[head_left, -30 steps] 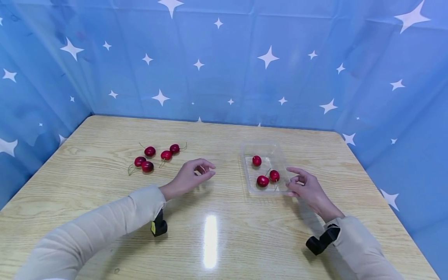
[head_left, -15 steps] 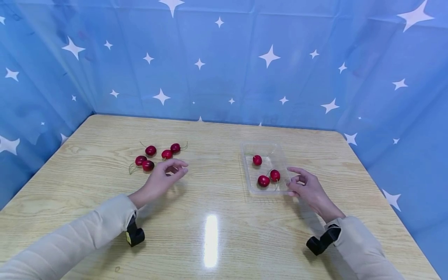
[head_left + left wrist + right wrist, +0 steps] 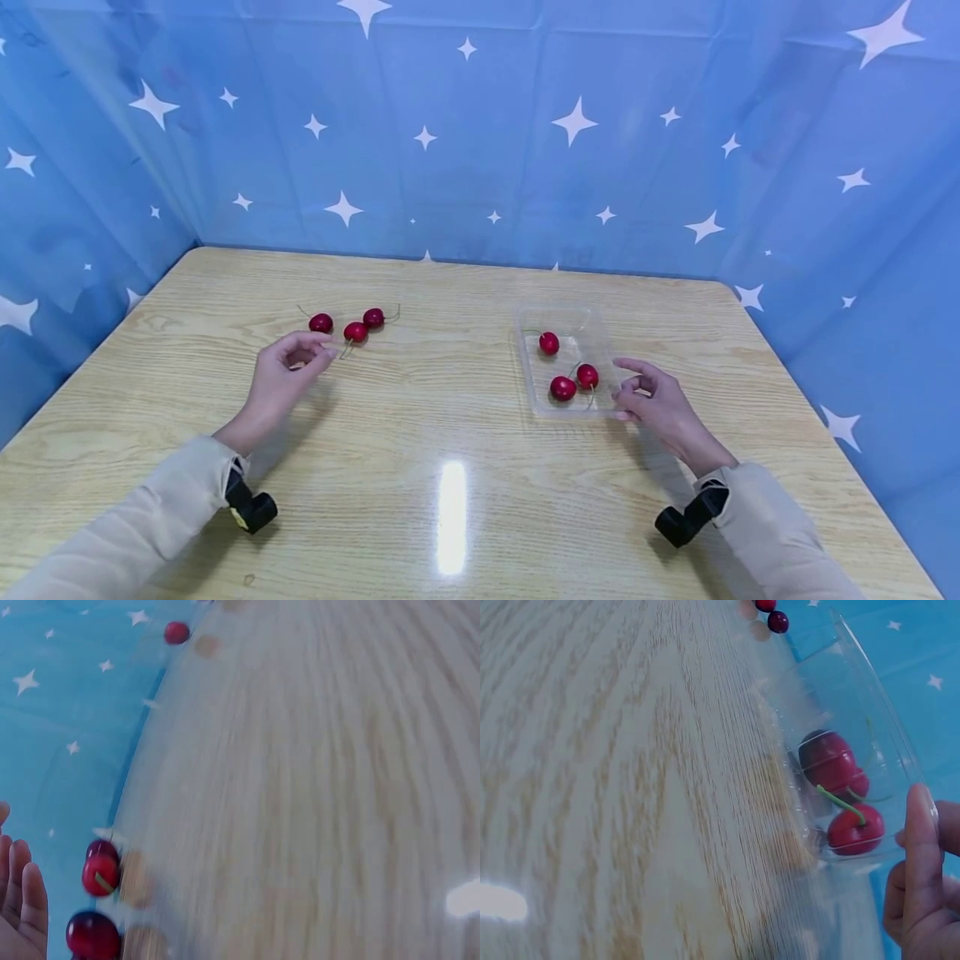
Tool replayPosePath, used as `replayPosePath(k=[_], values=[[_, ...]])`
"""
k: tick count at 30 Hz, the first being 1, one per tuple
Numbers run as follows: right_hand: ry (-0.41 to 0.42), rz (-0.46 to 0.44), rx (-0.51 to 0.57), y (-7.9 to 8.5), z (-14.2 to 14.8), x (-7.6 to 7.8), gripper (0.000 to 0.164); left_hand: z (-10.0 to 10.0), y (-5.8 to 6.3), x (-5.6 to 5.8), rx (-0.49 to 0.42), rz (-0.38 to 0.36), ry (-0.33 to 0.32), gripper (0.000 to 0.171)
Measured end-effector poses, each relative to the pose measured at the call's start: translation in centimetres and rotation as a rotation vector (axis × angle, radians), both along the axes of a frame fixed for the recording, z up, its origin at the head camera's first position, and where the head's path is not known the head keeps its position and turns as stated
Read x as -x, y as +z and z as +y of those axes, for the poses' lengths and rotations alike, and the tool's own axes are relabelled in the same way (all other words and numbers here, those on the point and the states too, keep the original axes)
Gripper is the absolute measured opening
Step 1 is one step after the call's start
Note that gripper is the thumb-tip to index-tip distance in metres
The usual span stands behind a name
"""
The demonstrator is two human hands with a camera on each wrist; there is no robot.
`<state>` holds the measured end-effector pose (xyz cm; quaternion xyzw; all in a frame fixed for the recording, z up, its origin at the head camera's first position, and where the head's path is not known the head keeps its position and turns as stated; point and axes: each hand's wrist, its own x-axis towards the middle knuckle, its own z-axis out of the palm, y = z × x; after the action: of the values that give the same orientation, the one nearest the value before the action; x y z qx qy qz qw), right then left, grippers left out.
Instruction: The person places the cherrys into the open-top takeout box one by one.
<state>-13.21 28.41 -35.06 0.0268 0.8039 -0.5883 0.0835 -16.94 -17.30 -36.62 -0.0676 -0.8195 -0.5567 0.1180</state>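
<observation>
My left hand (image 3: pixel 285 375) hovers at the near side of the loose cherries on the left, fingers relaxed and apart, with nothing seen between them. Close to its fingertips are a dark red cherry (image 3: pixel 321 322) and a brighter cherry (image 3: pixel 356 332), with another cherry (image 3: pixel 373 317) touching it. Other cherries at this spot are covered by the hand in the head view. On the right, my right hand (image 3: pixel 660 408) pinches the near right rim of a clear plastic container (image 3: pixel 528 375). Inside lie a cherry (image 3: pixel 549 343) and two more, one of them a stemmed cherry (image 3: pixel 855 830).
A wooden table (image 3: pixel 480 450) spans the space, with a bright light reflection (image 3: pixel 452 517) near its front. Behind and at both sides hangs a blue curtain (image 3: pixel 465 167) with white stars. Each wrist wears a small black camera (image 3: pixel 682 525).
My left hand has travelled left from the middle of the table to the loose cherries, now covering some of them. The right hand and the container stay in place.
</observation>
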Motion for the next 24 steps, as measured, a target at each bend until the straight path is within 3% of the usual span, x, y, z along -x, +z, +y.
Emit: replayPosePath(k=[6,13,17,24], values=[[-0.004,-0.001,0.003,0.1,0.0,0.0,0.057,-1.7,-0.1,-0.1,0.05,-0.035,0.096,0.033],[-0.003,0.0,0.003,0.1,0.0,0.0,0.057,-3.3,-1.3,-0.1,0.061,-0.077,0.167,0.036],[0.003,-0.001,-0.003,0.1,0.0,0.0,0.057,-3.9,-1.8,0.0,0.063,-0.078,0.18,0.04],[0.007,0.003,-0.002,0.0,0.0,0.0,0.056,-4.5,-2.0,-0.1,0.131,-0.169,0.199,0.044]])
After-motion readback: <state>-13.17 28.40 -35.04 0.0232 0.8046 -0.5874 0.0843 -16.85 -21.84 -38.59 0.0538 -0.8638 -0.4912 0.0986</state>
